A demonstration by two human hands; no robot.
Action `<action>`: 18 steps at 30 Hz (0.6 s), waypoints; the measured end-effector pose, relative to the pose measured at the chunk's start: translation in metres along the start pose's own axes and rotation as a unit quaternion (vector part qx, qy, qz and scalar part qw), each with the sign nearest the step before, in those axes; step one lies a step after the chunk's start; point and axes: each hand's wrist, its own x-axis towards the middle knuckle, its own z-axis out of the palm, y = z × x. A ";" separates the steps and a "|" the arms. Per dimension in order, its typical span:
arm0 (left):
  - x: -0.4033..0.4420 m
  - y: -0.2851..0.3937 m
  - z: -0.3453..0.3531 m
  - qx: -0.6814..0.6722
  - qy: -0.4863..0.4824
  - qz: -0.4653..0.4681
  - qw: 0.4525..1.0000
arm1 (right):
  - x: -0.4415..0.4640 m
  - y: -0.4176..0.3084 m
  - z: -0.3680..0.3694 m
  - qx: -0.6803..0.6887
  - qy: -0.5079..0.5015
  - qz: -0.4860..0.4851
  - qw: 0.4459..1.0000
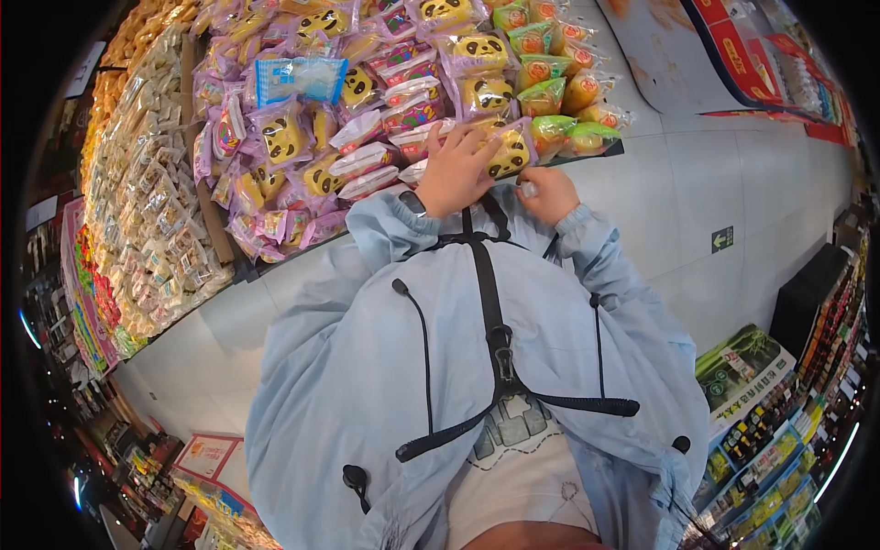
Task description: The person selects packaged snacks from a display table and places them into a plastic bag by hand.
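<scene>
My left hand [456, 170] lies with its fingers spread over the front row of packages, on the edge of a panda-face package [510, 151] and beside pink-and-white packages [423, 139]. To its right, close to the front edge of the display, my right hand [548, 194] has its fingers curled together. Something small and pale shows at its fingertips, too small to name. Green-and-orange packages [550, 135] stand just beyond my right hand. A blue-and-white package [300, 81] rests on the purple panda packages at the left.
Small wrapped goods [160, 206] fill a bin at the left, behind a brown divider [213, 206]. Grey tiled floor [678, 174] runs along the right. A dark box [807, 298] and stocked shelves [756, 440] stand at the lower right.
</scene>
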 end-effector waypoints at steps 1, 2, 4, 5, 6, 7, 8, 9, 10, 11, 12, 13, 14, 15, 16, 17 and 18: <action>-0.001 0.000 0.005 0.002 -0.003 -0.006 1.000 | -0.002 0.001 -0.001 0.005 0.018 0.004 1.000; -0.001 -0.002 0.008 0.006 -0.006 -0.009 1.000 | -0.004 0.002 -0.001 0.010 0.035 0.009 0.999; -0.003 -0.002 0.010 0.012 -0.014 -0.016 1.000 | -0.011 0.004 -0.002 0.055 0.081 0.034 0.995; -0.003 -0.004 0.012 0.016 -0.015 -0.019 1.000 | -0.014 0.004 -0.003 0.077 0.104 0.048 0.990; -0.003 -0.003 0.012 0.019 -0.018 -0.019 0.999 | -0.018 0.004 -0.004 0.092 0.115 0.063 0.987; -0.003 -0.002 0.012 0.023 -0.021 -0.019 0.999 | -0.020 0.004 -0.005 0.106 0.126 0.077 0.983; -0.003 -0.001 0.010 0.027 -0.024 -0.021 0.999 | -0.023 0.005 -0.004 0.120 0.136 0.090 0.979; -0.004 -0.001 0.008 0.021 -0.033 -0.016 0.999 | -0.025 0.006 -0.002 0.130 0.154 0.099 0.974; -0.005 0.002 0.006 0.020 -0.020 -0.022 0.999 | -0.027 0.007 0.001 0.140 0.172 0.107 0.969; -0.006 0.005 0.003 0.019 -0.007 -0.028 0.999 | -0.027 0.008 0.002 0.149 0.191 0.114 0.964; -0.007 0.008 0.001 0.019 0.007 -0.033 0.999 | -0.027 0.009 0.003 0.150 0.203 0.119 0.960; -0.009 0.010 0.001 0.022 0.004 -0.038 0.999 | -0.028 0.010 0.004 0.150 0.215 0.123 0.957; -0.011 0.011 0.003 0.026 0.001 -0.043 0.999 | -0.029 0.011 0.004 0.150 0.227 0.127 0.954; -0.012 0.013 0.004 0.029 -0.002 -0.049 0.998 | -0.030 0.010 0.004 0.153 0.228 0.128 0.953; -0.012 0.014 0.005 0.031 -0.001 -0.050 0.998 | -0.031 0.009 0.002 0.156 0.230 0.129 0.952; -0.013 0.015 0.005 0.033 0.001 -0.052 0.998 | -0.031 0.009 0.002 0.159 0.231 0.129 0.951; -0.013 0.016 0.006 0.036 0.003 -0.054 0.998 | -0.031 0.009 0.002 0.163 0.228 0.133 0.951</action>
